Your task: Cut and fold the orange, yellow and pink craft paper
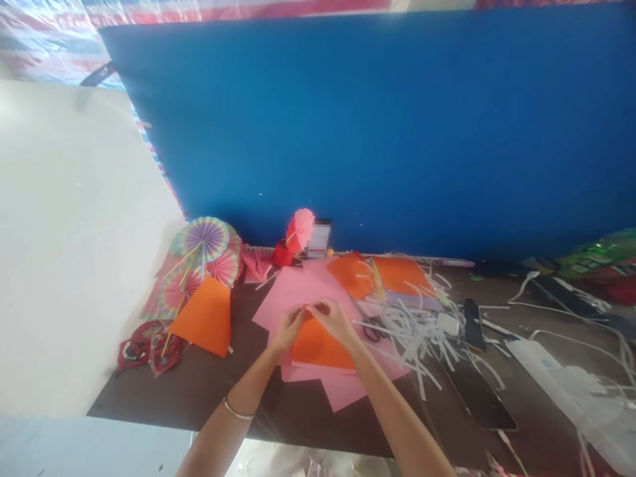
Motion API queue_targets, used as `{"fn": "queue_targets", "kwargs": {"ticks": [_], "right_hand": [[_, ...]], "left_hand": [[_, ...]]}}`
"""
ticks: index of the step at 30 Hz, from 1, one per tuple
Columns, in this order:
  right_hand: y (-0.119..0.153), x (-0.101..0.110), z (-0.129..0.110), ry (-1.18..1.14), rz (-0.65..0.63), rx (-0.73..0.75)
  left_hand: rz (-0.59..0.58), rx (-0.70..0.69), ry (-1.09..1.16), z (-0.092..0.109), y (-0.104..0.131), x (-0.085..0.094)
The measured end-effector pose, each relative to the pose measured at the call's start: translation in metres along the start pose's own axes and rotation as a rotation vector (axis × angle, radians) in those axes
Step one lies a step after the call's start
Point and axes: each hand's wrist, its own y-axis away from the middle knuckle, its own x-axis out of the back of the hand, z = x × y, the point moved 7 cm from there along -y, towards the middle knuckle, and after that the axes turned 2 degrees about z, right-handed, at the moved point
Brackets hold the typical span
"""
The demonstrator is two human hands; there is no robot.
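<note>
Near the middle of the dark table, my left hand (289, 326) and my right hand (332, 319) meet at the top edge of an orange sheet (320, 346). Both hands have their fingertips pressed together, with a small reddish bit between them that is too small to name. Beneath the orange sheet lie several pink sheets (342, 392), spread at different angles. Just right of my right hand are dark-handled scissors (373, 329), partly under a tangle of white strips (405, 324).
Round pleated paper fans (203, 240) and another orange sheet (206, 318) lie at the left. More orange paper (400, 275) sits behind the strips. A black phone (479, 394), a white power strip (546, 384) and cables occupy the right. A blue panel (377, 132) rises behind.
</note>
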Motion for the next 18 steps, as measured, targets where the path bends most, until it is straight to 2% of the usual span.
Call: {"fn": "queue_targets", "kwargs": {"ticks": [11, 18], "right_hand": [[-0.0012, 0.0, 0.0027, 0.002, -0.008, -0.032], [-0.0029, -0.001, 0.005, 0.048, -0.03, 0.006]], "left_hand": [[-0.038, -0.008, 0.004, -0.0045, 0.0012, -0.0005], [-0.046, -0.03, -0.01, -0.0019, 0.0016, -0.0012]]}}
